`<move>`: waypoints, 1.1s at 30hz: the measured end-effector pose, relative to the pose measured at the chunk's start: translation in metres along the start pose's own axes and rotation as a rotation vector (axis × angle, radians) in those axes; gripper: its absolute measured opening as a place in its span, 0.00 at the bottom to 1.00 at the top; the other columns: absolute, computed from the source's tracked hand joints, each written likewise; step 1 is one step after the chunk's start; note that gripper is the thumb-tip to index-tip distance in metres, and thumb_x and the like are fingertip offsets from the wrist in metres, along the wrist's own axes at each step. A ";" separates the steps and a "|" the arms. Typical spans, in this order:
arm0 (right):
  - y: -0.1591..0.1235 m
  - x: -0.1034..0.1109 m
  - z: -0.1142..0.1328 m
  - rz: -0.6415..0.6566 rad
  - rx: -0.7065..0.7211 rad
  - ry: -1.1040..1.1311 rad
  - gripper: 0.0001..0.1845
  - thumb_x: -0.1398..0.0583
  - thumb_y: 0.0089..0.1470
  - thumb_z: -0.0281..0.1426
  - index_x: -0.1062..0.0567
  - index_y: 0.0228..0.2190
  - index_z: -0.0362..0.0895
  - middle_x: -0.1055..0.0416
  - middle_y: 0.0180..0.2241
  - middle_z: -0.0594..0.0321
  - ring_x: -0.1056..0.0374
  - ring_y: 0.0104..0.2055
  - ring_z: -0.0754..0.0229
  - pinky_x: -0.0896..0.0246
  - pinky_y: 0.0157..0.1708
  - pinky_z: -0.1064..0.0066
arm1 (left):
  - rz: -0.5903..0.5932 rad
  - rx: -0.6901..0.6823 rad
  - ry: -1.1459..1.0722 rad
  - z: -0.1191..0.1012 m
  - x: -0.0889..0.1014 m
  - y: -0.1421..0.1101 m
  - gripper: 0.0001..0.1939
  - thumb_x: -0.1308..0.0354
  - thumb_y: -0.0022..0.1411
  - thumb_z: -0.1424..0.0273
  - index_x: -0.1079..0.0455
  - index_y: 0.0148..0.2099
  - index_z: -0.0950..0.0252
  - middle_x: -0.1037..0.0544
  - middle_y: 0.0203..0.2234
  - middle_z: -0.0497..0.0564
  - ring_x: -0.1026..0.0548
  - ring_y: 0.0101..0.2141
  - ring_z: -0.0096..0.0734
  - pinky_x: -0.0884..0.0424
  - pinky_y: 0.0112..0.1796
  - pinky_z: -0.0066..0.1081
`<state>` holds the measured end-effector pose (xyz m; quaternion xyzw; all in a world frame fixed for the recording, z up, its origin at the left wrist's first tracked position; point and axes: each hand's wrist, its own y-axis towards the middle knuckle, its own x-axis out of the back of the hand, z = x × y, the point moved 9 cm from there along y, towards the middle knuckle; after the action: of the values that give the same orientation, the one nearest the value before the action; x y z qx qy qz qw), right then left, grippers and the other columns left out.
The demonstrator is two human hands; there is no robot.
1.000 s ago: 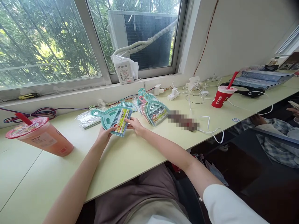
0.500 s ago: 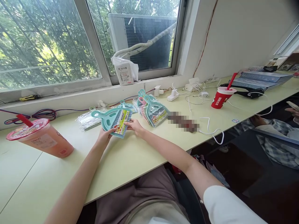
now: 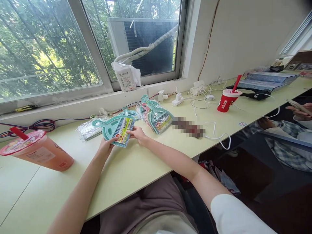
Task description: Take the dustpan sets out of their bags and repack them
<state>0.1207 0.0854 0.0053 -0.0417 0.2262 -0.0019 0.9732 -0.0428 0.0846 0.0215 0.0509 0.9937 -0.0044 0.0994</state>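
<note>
Both my hands hold a teal dustpan-and-brush set (image 3: 110, 127) above the table, its handle pointing left. A yellow printed label crosses its bristles. My left hand (image 3: 106, 145) grips the lower left edge, thumb on the front. On the right edge, my right hand (image 3: 137, 135) pinches the set by the label; the fingers behind it are hidden. Just beyond lie more wrapped dustpan sets (image 3: 159, 118), teal and pink, in clear plastic. Behind the held set are another teal dustpan (image 3: 128, 112) and a pile of clear plastic wrappers (image 3: 89, 131).
A large pink drink cup (image 3: 40, 149) stands at left, a red cup (image 3: 227, 100) at right. White chargers and cables (image 3: 179, 99) line the wall. A blurred-out item (image 3: 188, 127) lies right of the sets. Another person's hand holds a phone (image 3: 298, 106) at far right.
My view has shifted slightly, so most things sit a little further left. Both hands keep their hold on the dustpan set, with hardly any change in its tilt.
</note>
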 end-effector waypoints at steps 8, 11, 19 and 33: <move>0.000 0.000 0.009 -0.019 0.029 0.070 0.07 0.32 0.47 0.20 0.25 0.28 0.38 0.23 0.29 0.62 0.27 0.27 0.64 0.24 0.39 0.63 | -0.038 -0.073 0.082 -0.015 0.012 0.008 0.22 0.42 0.60 0.56 0.32 0.51 0.63 0.21 0.42 0.57 0.21 0.43 0.43 0.21 0.39 0.37; 0.004 0.006 0.013 -0.040 0.042 0.112 0.08 0.31 0.46 0.22 0.26 0.29 0.39 0.23 0.30 0.61 0.26 0.30 0.62 0.24 0.40 0.64 | -0.254 -0.319 0.413 -0.042 0.036 0.001 0.30 0.50 0.64 0.52 0.42 0.62 0.63 0.25 0.47 0.61 0.24 0.47 0.47 0.25 0.46 0.48; 0.008 0.016 0.012 -0.050 0.043 0.097 0.10 0.31 0.47 0.23 0.26 0.30 0.38 0.23 0.32 0.62 0.25 0.32 0.62 0.24 0.42 0.63 | -0.163 -0.532 1.646 -0.025 0.028 0.014 0.20 0.51 0.63 0.72 0.33 0.56 0.69 0.28 0.55 0.64 0.36 0.59 0.54 0.53 0.62 0.54; 0.011 0.019 0.006 -0.080 0.012 0.020 0.08 0.34 0.48 0.18 0.27 0.29 0.39 0.24 0.28 0.63 0.25 0.32 0.62 0.24 0.41 0.62 | -0.029 -0.555 1.631 -0.009 0.025 0.023 0.17 0.54 0.64 0.74 0.26 0.48 0.69 0.22 0.45 0.63 0.29 0.53 0.50 0.57 0.63 0.53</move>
<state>0.1409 0.0964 0.0016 -0.0451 0.2340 -0.0427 0.9702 -0.0666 0.1097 0.0258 -0.0006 0.7203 0.2755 -0.6366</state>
